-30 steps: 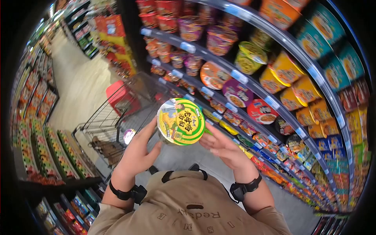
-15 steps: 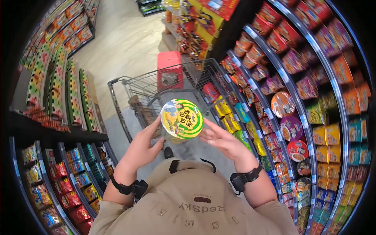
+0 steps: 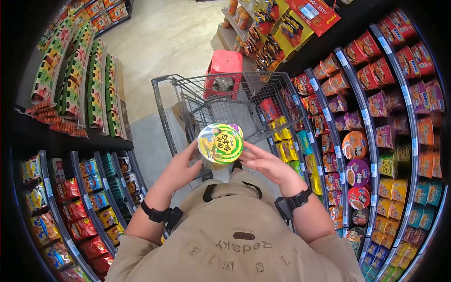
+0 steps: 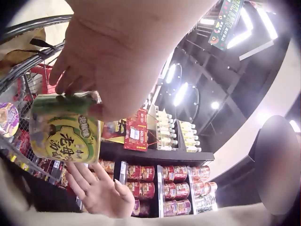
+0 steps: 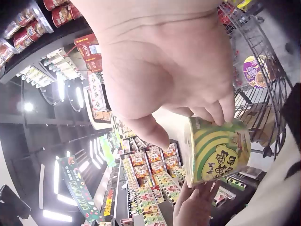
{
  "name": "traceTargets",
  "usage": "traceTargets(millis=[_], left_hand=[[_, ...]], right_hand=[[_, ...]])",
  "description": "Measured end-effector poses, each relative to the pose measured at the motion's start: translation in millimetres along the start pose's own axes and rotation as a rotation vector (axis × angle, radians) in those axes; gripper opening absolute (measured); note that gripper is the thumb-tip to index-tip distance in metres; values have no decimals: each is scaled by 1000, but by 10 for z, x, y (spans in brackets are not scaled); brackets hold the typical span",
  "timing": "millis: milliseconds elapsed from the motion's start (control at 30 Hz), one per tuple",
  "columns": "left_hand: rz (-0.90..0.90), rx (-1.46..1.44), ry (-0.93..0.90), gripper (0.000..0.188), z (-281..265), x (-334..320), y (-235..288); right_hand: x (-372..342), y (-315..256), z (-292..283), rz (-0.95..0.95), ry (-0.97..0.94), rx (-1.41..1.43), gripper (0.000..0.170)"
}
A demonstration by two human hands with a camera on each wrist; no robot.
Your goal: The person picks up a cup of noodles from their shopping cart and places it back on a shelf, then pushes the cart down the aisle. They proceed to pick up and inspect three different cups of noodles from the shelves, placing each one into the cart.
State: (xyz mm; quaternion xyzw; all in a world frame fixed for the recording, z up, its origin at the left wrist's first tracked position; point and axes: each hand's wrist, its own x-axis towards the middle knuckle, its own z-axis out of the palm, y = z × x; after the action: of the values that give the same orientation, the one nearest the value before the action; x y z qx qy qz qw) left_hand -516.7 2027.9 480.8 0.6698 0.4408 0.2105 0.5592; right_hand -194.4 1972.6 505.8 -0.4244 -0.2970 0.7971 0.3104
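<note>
A green-and-yellow instant noodle tub [image 3: 221, 143] is held in front of the body, its round printed lid facing up in the head view. My left hand [image 3: 177, 165] grips its left side between thumb and fingers. On the other side my right hand [image 3: 272, 170] has its fingers extended, fingertips at the wall of the tub. The left wrist view shows the right palm [image 4: 106, 193] spread, with fingertips at the tub [image 4: 66, 134]. In the right wrist view the right hand's thumb stands away from the tub [image 5: 218, 150].
A wire shopping cart [image 3: 225, 110] stands just ahead, with a purple-lidded noodle tub [image 5: 257, 71] in it. Beyond is a red stool [image 3: 224, 66]. Shelves of noodle tubs [image 3: 361, 171] line the right; snack packets [image 3: 87, 228] and green boxes [image 3: 75, 89] fill the left.
The view has swung right, bringing the cart from the left to straight ahead. The noodle tub stays between both hands and is slightly lower.
</note>
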Motion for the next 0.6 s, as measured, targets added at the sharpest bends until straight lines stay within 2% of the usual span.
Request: traceTargets(millis=[67, 100, 167, 300, 433, 500, 533, 600], left_hand=[[-164, -75, -83, 75, -20, 82, 70], [-157, -73, -78, 75, -14, 125, 13], [-90, -257, -107, 79, 72, 219, -249], [-134, -313, -153, 74, 151, 422, -317], [-214, -368, -112, 70, 260, 707, -411], [-349, -417, -26, 66, 324, 881, -407], [-307, -509, 6, 61, 427, 985, -571], [-341, -538, 12, 60, 564, 1186, -748]], right_hand=[[78, 43, -125, -5, 1, 20, 82], [110, 37, -170, -4, 4, 40, 82], [162, -68, -190, -14, -10, 53, 82], [326, -160, -329, 63, 4, 55, 81], [582, -181, -677, 139, -17, 61, 79], [726, -158, -897, 178, -3, 110, 77], [785, -129, -1006, 214, 14, 154, 76], [904, -74, -1212, 230, 22, 188, 77]])
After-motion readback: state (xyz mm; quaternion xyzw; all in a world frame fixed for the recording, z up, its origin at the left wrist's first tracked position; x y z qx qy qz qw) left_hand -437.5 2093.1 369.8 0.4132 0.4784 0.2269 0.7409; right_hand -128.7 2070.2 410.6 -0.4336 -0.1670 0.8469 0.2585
